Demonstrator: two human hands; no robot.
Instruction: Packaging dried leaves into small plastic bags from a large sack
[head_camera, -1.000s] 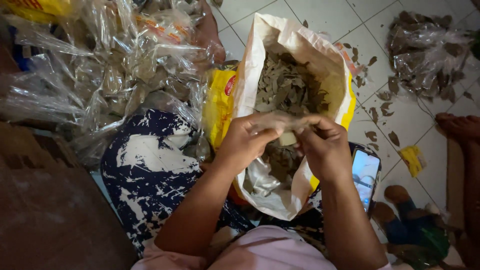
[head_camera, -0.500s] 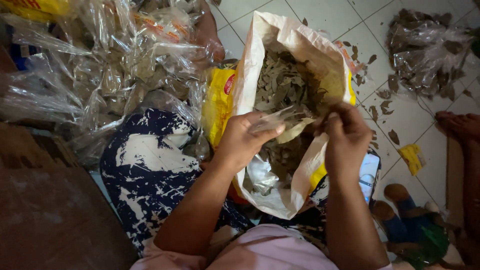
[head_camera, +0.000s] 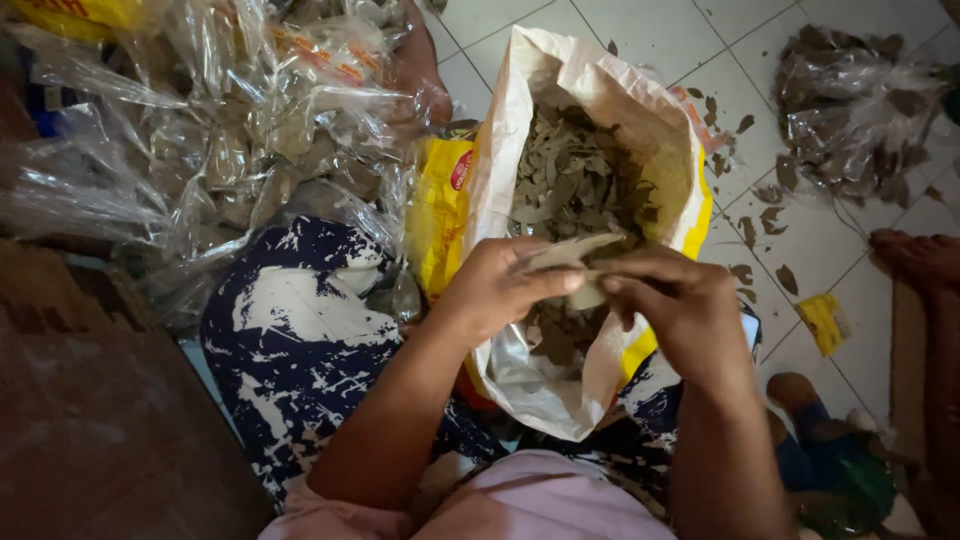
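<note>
We find the left hand (head_camera: 500, 290) and the right hand (head_camera: 672, 300) brought together over the mouth of an open sack (head_camera: 590, 100), fingertips meeting. Both hands are pinched on a small bundle of dried leaves (head_camera: 575, 262), which lies flat between them, directly above the sack's contents. The sack is white inside, yellow outside with a red mark on its left fold, and it holds loose grey-green dried leaves (head_camera: 570, 170). To our left we note a heap of clear plastic bags (head_camera: 200, 130), crumpled, some bearing orange-red printed strips. At upper right, a further clear bag of brown leaves (head_camera: 850, 110) rests on the white tiled floor (head_camera: 650, 30), well apart from the hands. Stray leaves lie scattered on the tiles beside the sack. A small yellow packet (head_camera: 825, 322) lies on the floor at right.
</note>
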